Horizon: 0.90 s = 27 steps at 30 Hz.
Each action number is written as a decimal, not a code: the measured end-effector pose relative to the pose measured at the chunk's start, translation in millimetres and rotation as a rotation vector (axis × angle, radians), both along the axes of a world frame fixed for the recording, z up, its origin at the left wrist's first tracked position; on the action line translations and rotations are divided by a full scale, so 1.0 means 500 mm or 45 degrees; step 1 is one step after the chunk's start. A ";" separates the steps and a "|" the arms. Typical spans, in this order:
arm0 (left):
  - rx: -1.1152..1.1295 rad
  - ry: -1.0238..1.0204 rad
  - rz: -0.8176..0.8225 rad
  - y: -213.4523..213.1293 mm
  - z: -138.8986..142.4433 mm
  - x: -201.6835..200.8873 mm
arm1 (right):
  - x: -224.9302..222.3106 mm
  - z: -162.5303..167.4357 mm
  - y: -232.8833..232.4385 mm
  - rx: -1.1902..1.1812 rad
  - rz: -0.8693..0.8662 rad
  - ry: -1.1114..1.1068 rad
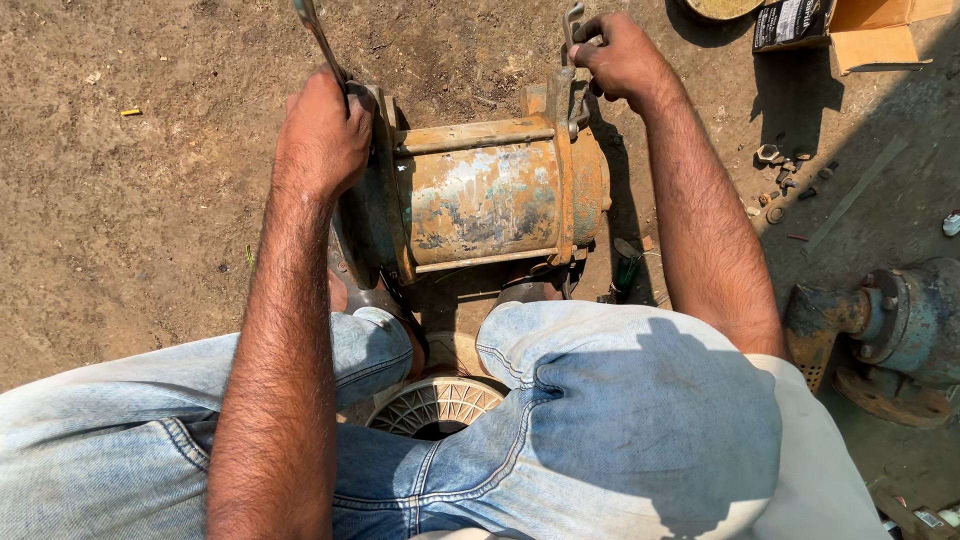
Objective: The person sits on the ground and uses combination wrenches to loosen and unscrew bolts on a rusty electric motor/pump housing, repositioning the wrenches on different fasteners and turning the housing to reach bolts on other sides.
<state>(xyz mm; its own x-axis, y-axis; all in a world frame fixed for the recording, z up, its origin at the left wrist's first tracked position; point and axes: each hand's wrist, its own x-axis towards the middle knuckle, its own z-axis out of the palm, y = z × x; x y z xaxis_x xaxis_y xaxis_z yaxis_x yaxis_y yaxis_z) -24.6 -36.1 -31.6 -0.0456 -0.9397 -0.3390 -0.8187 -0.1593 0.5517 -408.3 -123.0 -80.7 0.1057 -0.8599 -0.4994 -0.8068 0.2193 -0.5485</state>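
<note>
A rusty, paint-flaked motor [495,195] is lying on its side on the bare dirt ground [140,200], just in front of the person's knees in faded jeans [620,420]. A second rusty pump [890,330] is sitting well apart at the right edge, and an open cardboard box [860,30] is lying near the top right corner. A white ribbed plastic stool [435,405] is showing between the legs. The left hand [322,135] is closing tightly around a metal wrench [318,35] at the motor's left end plate. The right hand [620,55] is gripping a second wrench [573,30] at the motor's right flange. Loose nuts and washers [785,170] are lying scattered on the ground near the right forearm.
</note>
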 end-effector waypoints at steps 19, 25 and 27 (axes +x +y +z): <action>0.169 0.084 0.097 0.002 0.011 -0.011 | -0.118 -0.048 0.061 -0.455 -0.472 -0.486; 0.157 0.050 0.069 0.000 0.013 -0.012 | -0.100 0.021 0.220 -1.061 -0.116 -0.780; 0.188 0.066 0.099 0.001 0.013 -0.011 | -0.078 0.047 0.269 -1.119 0.094 -0.651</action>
<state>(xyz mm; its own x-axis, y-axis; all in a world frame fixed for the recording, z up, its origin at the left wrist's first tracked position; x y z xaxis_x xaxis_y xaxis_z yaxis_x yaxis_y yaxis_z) -30.0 -35.6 -25.3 0.0041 -0.8813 -0.4726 -0.7718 -0.3033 0.5588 -447.1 11.4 -57.4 0.1967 -0.8832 0.4258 -0.4257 -0.4681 -0.7743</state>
